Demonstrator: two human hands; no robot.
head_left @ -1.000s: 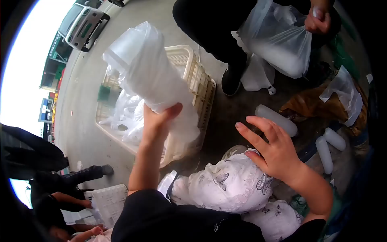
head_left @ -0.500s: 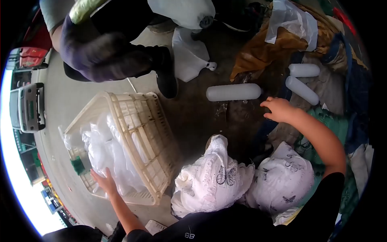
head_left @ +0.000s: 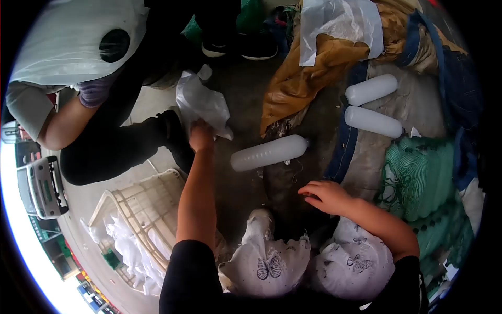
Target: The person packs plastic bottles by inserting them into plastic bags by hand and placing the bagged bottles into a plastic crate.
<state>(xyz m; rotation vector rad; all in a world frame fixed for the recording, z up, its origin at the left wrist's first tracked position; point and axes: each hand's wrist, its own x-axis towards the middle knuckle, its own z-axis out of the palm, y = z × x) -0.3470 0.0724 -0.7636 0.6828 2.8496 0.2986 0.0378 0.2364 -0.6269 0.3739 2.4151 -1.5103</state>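
My left hand [head_left: 201,136] reaches forward, its fingers closed at the lower edge of a crumpled white plastic bag [head_left: 201,100] on the floor. The fingertips are partly hidden against the bag. My right hand [head_left: 327,198] hovers above the dark floor before my knees, fingers loosely bent and apart, with nothing visible in it. Nearest to it lies a frosted white bottle [head_left: 269,153] on its side, with a dark end at the right. Two similar bottles, one upper [head_left: 372,90] and one lower [head_left: 373,121], lie farther right on grey cloth.
A cream plastic crate [head_left: 141,201] stands at left, tilted in view, holding white plastic bags [head_left: 130,246]. Across from me crouches a person [head_left: 115,152] with a large white bag [head_left: 78,42]. Brown cloth [head_left: 293,83] and green netting [head_left: 413,178] lie at right.
My left hand has left the bags in the crate and moved forward to the white bag on the floor. My right hand has drawn back toward my knees. The view has shifted.
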